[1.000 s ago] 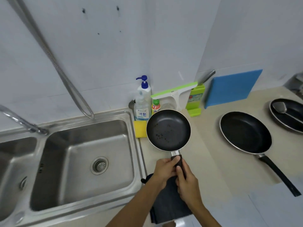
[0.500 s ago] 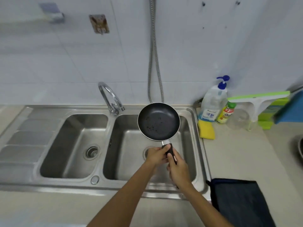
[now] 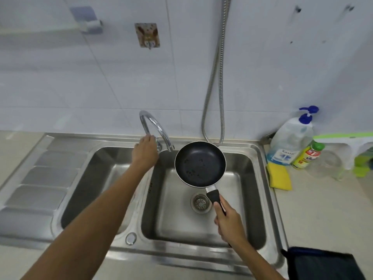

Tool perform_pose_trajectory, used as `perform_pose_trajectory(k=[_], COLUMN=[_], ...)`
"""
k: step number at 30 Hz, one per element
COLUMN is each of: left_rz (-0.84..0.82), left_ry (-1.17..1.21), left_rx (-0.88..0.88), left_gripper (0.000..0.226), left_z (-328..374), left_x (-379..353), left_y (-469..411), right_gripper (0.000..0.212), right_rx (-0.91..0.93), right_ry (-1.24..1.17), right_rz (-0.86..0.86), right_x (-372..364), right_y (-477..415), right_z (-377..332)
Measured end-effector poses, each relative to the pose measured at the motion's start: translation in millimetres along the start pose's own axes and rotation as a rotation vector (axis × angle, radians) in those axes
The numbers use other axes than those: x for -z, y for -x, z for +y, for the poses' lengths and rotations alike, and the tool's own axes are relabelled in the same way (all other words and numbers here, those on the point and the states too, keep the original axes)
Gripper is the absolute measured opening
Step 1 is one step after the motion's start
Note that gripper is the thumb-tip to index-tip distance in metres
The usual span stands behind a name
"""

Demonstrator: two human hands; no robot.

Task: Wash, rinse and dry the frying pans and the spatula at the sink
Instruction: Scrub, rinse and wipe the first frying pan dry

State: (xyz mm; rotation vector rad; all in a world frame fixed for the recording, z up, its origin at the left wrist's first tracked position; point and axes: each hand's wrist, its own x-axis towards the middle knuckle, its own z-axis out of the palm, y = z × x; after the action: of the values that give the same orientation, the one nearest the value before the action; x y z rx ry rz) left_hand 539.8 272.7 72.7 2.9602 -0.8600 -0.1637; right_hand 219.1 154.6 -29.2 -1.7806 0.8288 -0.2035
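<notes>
A small black frying pan (image 3: 199, 163) with dark specks inside hangs over the right basin of the steel double sink (image 3: 260, 158). My right hand (image 3: 230, 223) grips its black handle from below. My left hand (image 3: 145, 151) reaches across to the base of the chrome tap (image 3: 155, 126) and rests on its lever, between the two basins. The tap's spout ends just left of the pan's rim. No water is running. The other pans and the spatula are out of view.
A yellow sponge (image 3: 279, 176), a dish soap pump bottle (image 3: 288, 142), a small yellow bottle (image 3: 307, 156), a glass (image 3: 327, 164) and a green-white squeegee (image 3: 347, 140) stand right of the sink. A dark cloth (image 3: 323, 263) lies at the bottom right. A metal hose (image 3: 217, 77) hangs down the wall.
My left hand let go of the pan handle and moved up-left to the tap lever. The pan shifted right over the right basin, now held by the right hand alone.
</notes>
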Motion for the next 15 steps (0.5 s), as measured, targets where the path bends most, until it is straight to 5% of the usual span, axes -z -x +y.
perform_pose_trajectory(k=[6, 15], left_rz=[-0.119, 0.023], left_ry=[-0.04, -0.082], left_rx=[-0.041, 0.0], left_gripper=[0.046, 0.035], left_z=[5, -7], left_x=[-11, -29], left_y=[-29, -7], right_gripper=[0.039, 0.043], right_rx=[-0.015, -0.072], right_ry=[0.021, 0.042], right_rz=[-0.014, -0.053], right_x=[-5, -22], right_y=[5, 6], right_z=[3, -2])
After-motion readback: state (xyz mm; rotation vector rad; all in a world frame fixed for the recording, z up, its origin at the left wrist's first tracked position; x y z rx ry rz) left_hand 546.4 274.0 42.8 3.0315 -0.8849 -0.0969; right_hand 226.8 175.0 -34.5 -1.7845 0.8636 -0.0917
